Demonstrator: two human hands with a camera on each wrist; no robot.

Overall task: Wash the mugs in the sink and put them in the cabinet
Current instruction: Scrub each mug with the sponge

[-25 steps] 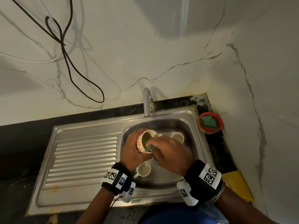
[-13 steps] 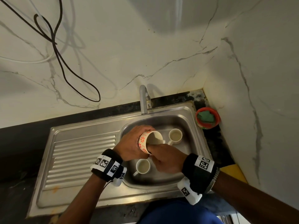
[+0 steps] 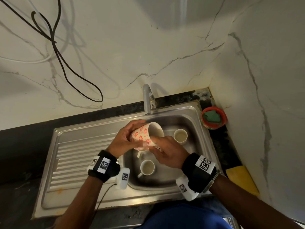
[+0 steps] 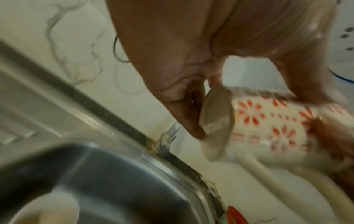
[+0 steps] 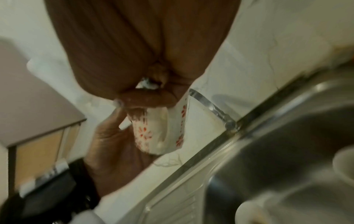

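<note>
Landmark: sink [image 3: 194, 113], tap [image 3: 146, 100] at its rear edge.
Flowered mug [image 3: 145, 134]: held on its side above the basin, mouth turned away from the left palm; judged so that its outside can be rubbed.
Left hand [image 3: 125, 139]: fingers wrapped round the mug's base end.
Right hand [image 3: 168, 154]: curled against the mug near its rim; a foamy scrap is pinched, its nature unclear.
Plain mugs [image 3: 147, 167], [image 3: 180, 135]: left upright in the basin, judged unwashed.
Red dish [image 3: 213, 119]: just right of the sink, green pad inside.
</note>
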